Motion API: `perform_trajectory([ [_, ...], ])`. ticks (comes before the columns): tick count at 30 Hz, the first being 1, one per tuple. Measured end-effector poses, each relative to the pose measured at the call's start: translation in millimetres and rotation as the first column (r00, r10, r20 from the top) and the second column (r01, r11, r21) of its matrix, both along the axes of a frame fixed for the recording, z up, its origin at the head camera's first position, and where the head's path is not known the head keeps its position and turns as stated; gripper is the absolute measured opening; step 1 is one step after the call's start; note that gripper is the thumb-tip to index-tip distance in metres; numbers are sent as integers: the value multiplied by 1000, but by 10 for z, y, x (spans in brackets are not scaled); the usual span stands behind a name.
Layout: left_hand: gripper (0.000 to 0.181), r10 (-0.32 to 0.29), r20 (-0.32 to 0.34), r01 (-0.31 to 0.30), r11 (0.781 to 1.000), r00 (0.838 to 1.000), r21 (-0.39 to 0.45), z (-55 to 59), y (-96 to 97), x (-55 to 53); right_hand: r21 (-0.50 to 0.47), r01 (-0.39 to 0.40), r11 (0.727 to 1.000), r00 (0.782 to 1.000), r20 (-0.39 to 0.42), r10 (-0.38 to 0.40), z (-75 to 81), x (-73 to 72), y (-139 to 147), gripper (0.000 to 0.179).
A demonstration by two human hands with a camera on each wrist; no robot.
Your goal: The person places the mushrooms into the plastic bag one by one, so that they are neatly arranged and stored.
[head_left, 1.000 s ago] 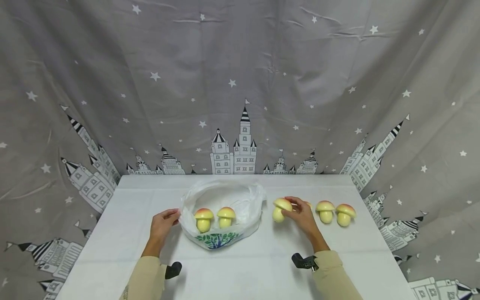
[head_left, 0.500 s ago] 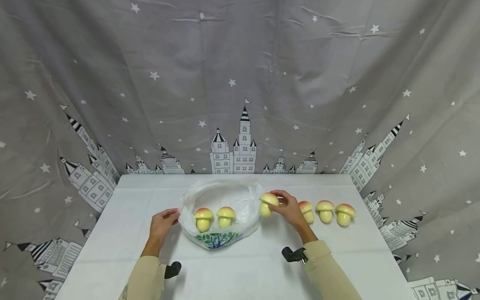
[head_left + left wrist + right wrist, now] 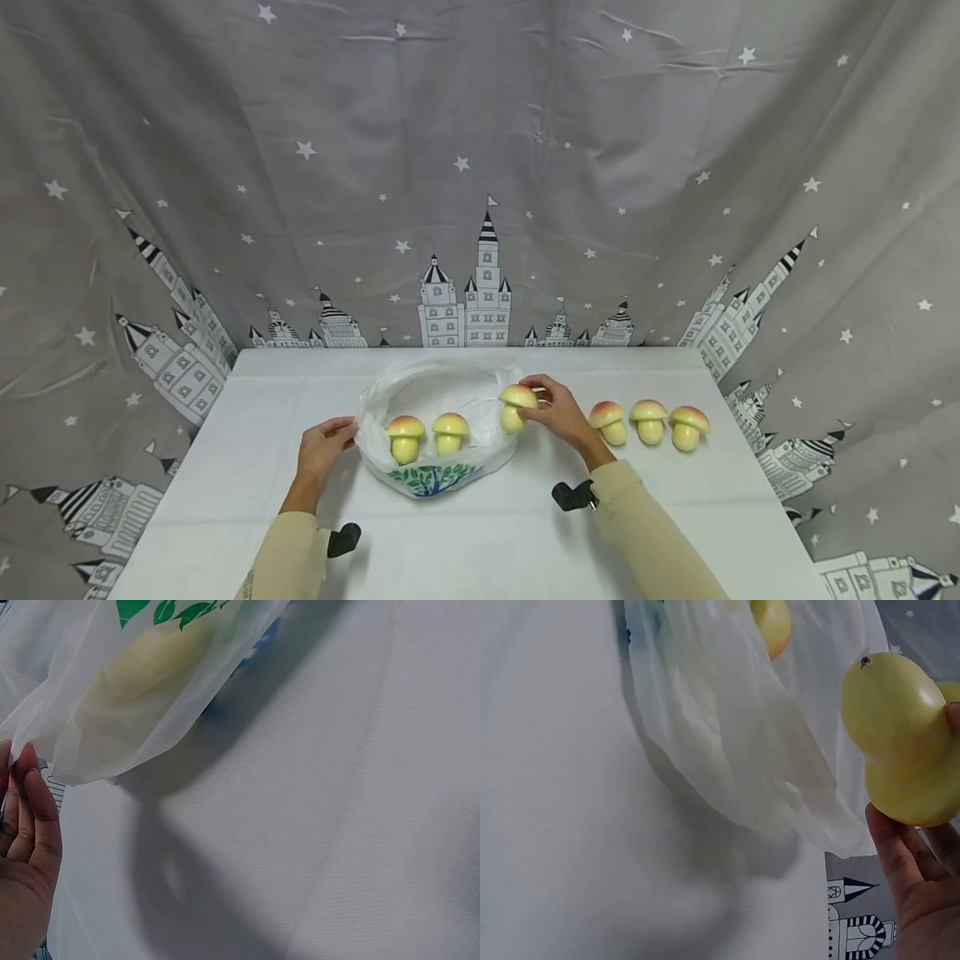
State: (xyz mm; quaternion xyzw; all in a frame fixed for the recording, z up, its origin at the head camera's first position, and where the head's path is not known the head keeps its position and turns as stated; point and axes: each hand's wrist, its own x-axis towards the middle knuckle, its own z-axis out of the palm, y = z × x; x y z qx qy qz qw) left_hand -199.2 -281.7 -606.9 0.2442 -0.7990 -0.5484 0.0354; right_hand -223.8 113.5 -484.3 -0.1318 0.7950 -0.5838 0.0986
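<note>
A white plastic bag (image 3: 480,462) printed with a green and blue tree lies with its mouth wide at the table's middle. Two yellow toy mushrooms with reddish caps, a left one (image 3: 406,440) and a right one (image 3: 450,433), sit inside it. My left hand (image 3: 322,457) pinches the bag's left rim between thumb and fingers; the left wrist view shows the fingertips (image 3: 28,754) on the plastic. Over the bag's right rim, my right hand (image 3: 558,414) grips another toy mushroom (image 3: 896,712) by its cap, stem hanging down in the head view.
Three more toy mushrooms stand in a row on the right of the white table (image 3: 465,558), the middle one (image 3: 649,421) between two others. A grey curtain (image 3: 480,108) with stars and castles hangs behind the table's back edge.
My right hand has carried its toy mushroom leftward from beside the row to the bag's right rim, uncovering the leftmost mushroom of the row. The left hand stays at the bag's left rim.
</note>
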Motion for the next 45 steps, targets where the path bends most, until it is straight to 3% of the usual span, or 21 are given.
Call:
perform_trajectory([
  [4,28,10,22,-9,1000,1000,-30,-37,-14,-13,25,-25,999,1000,12,25,7,-30,-52,45],
  [9,27,7,-17,-8,1000,1000,-28,-17,-19,-30,68,-50,996,998,-20,52,11,-44,-145,44],
  [12,29,-8,-21,7,1000,1000,-16,73,9,18,74,-78,994,997,-16,79,-5,-52,-198,44],
  [13,30,-19,-14,19,1000,1000,-7,171,44,56,74,-81,994,996,-21,83,-57,-78,-208,44],
  [16,30,-21,-16,20,1000,1000,-4,169,53,54,83,-88,993,995,-29,91,-208,-170,-242,44],
  [19,30,-16,-10,16,1000,1000,-15,87,29,16,116,-87,989,995,-43,93,-362,-252,-278,44],
  [20,30,-7,-11,7,1000,1000,-29,-21,-8,-21,126,-96,987,994,-46,103,-368,-259,-296,45],
  [26,31,5,23,-4,998,1000,-61,-115,-47,-41,184,-131,974,987,-66,145,-409,-259,-387,51],
  [31,31,14,3,-14,1000,1000,-28,-99,-45,-55,242,-139,960,983,-86,164,-403,-272,-436,45],
  [39,33,0,7,0,998,1000,-62,-94,-38,-41,353,-118,928,976,-131,173,-384,-277,-477,45],
  [45,35,-13,14,14,998,1000,-62,-97,-36,-35,402,-123,908,974,-126,188,-464,-276,-495,46],
])
